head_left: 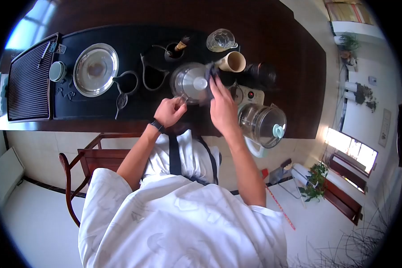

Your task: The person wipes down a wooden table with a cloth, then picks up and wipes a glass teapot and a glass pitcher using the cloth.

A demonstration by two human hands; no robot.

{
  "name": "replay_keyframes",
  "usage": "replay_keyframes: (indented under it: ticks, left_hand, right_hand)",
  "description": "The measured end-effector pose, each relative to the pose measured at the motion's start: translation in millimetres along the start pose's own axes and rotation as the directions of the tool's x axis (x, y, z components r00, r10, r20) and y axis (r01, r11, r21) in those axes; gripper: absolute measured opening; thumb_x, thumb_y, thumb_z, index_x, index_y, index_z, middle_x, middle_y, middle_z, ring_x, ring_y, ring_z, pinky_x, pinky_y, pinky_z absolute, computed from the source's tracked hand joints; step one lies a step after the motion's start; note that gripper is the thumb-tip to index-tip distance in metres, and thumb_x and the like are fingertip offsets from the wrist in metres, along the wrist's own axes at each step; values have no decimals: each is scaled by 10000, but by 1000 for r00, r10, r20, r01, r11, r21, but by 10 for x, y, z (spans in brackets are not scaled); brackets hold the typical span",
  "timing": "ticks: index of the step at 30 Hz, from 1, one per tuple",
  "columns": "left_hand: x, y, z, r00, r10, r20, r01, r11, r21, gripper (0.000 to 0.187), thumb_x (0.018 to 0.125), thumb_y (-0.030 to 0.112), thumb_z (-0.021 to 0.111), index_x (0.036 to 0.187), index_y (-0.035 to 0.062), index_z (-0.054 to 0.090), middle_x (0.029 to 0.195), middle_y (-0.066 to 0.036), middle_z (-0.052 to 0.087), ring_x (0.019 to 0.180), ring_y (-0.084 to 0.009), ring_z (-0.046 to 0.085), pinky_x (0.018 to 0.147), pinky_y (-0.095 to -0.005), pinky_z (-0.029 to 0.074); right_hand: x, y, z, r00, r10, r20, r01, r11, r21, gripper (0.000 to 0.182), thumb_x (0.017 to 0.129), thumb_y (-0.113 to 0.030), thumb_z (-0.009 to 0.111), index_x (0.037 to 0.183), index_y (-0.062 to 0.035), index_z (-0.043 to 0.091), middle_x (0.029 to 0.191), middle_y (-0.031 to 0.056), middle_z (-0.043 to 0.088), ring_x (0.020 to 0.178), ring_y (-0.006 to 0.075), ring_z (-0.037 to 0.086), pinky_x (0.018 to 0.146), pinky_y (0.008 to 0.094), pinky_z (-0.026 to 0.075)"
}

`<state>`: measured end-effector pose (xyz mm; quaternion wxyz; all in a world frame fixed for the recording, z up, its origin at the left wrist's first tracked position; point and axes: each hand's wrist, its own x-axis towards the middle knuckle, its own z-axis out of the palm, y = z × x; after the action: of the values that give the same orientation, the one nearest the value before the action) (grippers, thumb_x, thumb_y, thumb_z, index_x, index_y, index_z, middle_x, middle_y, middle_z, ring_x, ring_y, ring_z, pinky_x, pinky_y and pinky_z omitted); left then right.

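Observation:
My left hand (pixel 169 112) is closed on the handle of a clear glass teapot (pixel 182 80) with a pale domed middle, held near the table's front edge. On the teapot's right side, my right hand (pixel 223 107) presses a dark cloth (pixel 210 73) with its fingers stretched along it. The cloth and fingertips are slightly blurred. Just behind my right hand lies a beige cup (pixel 233 61), tipped so its mouth faces me. A glass kettle (pixel 259 123) with a pale green lid stands right of my right forearm.
A round metal plate (pixel 96 69) lies left on the black mat, beside a slatted tea tray (pixel 31 85) and a small pale green cup (pixel 57 71). A strainer (pixel 121 101), a dark pitcher (pixel 154 78), a brush (pixel 182 43) in a dark pot and a glass mug (pixel 220 40) stand around the teapot.

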<state>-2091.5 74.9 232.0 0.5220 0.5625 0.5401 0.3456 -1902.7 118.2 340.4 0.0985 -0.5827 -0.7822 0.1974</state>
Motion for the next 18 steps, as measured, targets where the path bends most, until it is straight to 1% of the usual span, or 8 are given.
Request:
replay_keyframes:
  ticks: [5, 7, 8, 10, 11, 14, 16, 18]
  left_hand:
    - [19, -4, -109, 996, 31, 81, -29, 999, -26, 208, 842, 163, 594, 740, -18, 613, 612, -171, 575, 529, -275, 573, 562, -356, 463]
    - [26, -1, -118, 994, 36, 99, -33, 999, -35, 306, 931, 221, 601, 765, -34, 575, 589, -103, 510, 543, -131, 452, 544, -322, 426]
    - [37, 4, -134, 994, 39, 105, -35, 999, -38, 306, 931, 221, 601, 765, -34, 575, 589, -103, 510, 543, -131, 452, 544, -322, 426]
    - [59, 42, -182, 982, -84, 170, 70, 994, 89, 370, 952, 286, 594, 769, -33, 639, 607, -185, 561, 530, -271, 547, 551, -381, 432]
    - [63, 24, -169, 985, -77, 154, 73, 997, 33, 468, 1003, 365, 545, 789, -38, 652, 606, -187, 556, 526, -285, 524, 544, -399, 416]
    - [87, -11, -146, 992, -21, 125, 14, 999, 52, 497, 1016, 378, 514, 792, -44, 653, 611, -209, 549, 530, -325, 510, 549, -413, 418]
    - [103, 15, -163, 992, -9, 129, 0, 998, 68, 509, 1019, 383, 507, 787, -47, 649, 618, -223, 548, 542, -352, 512, 554, -421, 421]
    - [80, 10, -150, 991, -5, 132, -6, 996, 84, 520, 1021, 389, 499, 783, -50, 645, 626, -238, 547, 553, -380, 513, 559, -429, 423]
  right_hand:
    - [-557, 4, 21, 998, 16, 59, -15, 1000, -28, 663, 819, 66, 498, 1467, -42, 406, 1521, 145, 401, 1350, 378, 414, 1103, 436, 395]
    - [-678, -41, 60, 1000, 6, 27, -5, 1000, -9, 674, 814, 69, 502, 1471, -41, 402, 1522, 144, 400, 1357, 374, 408, 1107, 433, 390]
    - [-714, -51, 98, 1000, -7, 3, 7, 1000, 15, 684, 808, 72, 506, 1475, -41, 399, 1523, 143, 398, 1365, 370, 403, 1112, 431, 384]
    - [-713, -60, 165, 1000, 0, -30, 1, 998, 60, 696, 801, 73, 512, 1479, -29, 392, 1524, 145, 396, 1378, 384, 385, 1124, 427, 367]
    - [-697, -72, 195, 998, -6, -56, 9, 999, 51, 696, 801, 69, 517, 1479, -23, 389, 1529, 147, 389, 1382, 395, 376, 1129, 431, 360]
    - [-533, -146, 285, 998, -22, -64, 21, 1000, -21, 693, 811, 56, 529, 1483, -6, 374, 1545, 153, 364, 1388, 422, 355, 1137, 443, 351]
    - [-322, -161, 278, 992, 8, -128, -20, 995, -94, 682, 824, 42, 537, 1483, -2, 368, 1547, 150, 362, 1382, 421, 360, 1138, 443, 352]
    - [-126, -100, 244, 987, -14, -160, 0, 996, -87, 660, 841, 34, 540, 1478, 6, 368, 1539, 154, 371, 1343, 420, 406, 1114, 435, 386]
